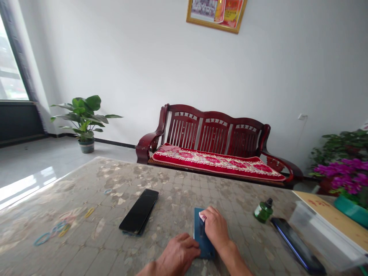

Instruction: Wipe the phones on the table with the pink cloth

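Observation:
A blue phone (205,245) lies on the table in front of me, close to the table's near side. My left hand (180,251) is at its lower left edge, fingers curled and gripping that edge. Over the upper right part of the phone is my right hand (215,226), closed on a small white cloth (202,215) with a reddish mark. Most of the cloth is hidden under the fingers. To the left of the blue phone rests a black phone (139,211) on top of another flat dark thing, its screen facing up.
Rubber bands or hair ties (61,226) lie at the left of the patterned table cover (115,253). On the right are a green bottle (263,211), another dark phone (297,245), a clear plastic box (316,230) and purple flowers (345,174). A wooden bench (214,132) stands beyond.

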The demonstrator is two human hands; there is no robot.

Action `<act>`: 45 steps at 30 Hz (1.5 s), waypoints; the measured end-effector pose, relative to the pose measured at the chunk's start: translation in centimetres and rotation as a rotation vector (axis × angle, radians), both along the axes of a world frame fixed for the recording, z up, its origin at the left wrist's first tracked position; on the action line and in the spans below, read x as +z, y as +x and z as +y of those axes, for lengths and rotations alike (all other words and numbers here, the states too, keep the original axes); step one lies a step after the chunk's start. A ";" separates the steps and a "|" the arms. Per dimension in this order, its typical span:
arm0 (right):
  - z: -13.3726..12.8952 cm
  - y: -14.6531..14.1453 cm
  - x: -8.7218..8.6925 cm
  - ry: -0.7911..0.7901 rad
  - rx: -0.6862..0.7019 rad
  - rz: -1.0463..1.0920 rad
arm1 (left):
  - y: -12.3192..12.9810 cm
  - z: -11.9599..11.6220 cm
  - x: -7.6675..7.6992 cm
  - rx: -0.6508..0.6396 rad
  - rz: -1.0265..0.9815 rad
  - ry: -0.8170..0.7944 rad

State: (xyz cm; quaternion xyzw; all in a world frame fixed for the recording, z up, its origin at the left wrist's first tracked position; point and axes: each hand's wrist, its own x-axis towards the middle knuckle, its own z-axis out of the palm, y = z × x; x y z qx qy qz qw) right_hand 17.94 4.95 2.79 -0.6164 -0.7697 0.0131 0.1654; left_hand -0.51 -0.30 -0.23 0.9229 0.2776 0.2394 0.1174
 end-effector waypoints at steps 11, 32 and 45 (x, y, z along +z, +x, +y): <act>-0.6 -0.3 0.1 -0.023 0.004 -0.021 | 0.1 0.1 -0.3 0.010 -0.004 0.018; -0.8 -0.5 0.1 -0.001 -0.002 0.004 | 0.1 0.0 -0.1 0.026 0.008 0.011; -0.8 -0.8 -0.2 0.000 -0.007 0.012 | 0.0 -0.1 0.2 0.019 0.007 0.022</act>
